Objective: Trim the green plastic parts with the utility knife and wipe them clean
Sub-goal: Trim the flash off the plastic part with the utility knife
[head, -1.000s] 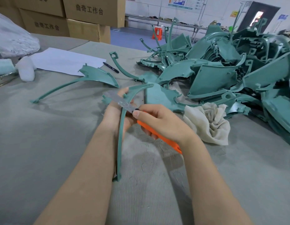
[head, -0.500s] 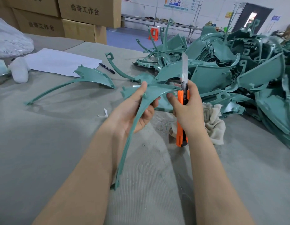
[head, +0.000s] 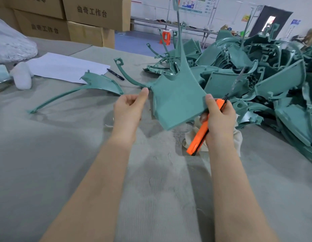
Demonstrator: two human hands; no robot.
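Head view: right hand [head: 220,117] grips utility knife [head: 200,133] and pinches green part [head: 176,102]; left hand [head: 129,109] curled beside it, contact unclear

utility knife [head: 199,137]: blade motion-blurred | cloth [head: 239,138]: mostly behind right hand [head: 220,117] | green part [head: 176,102]: tip cut by top edge

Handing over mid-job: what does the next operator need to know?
Left hand: pinches the left edge of the held green part, upright above the table.
Right hand: grips the utility knife, blade out, thumb on the part's right edge.
Cloth lies under the right hand; pile of parts at right; one separate part at left.
Done: cannot tell. Left, likely: wipe this part, then the pile.
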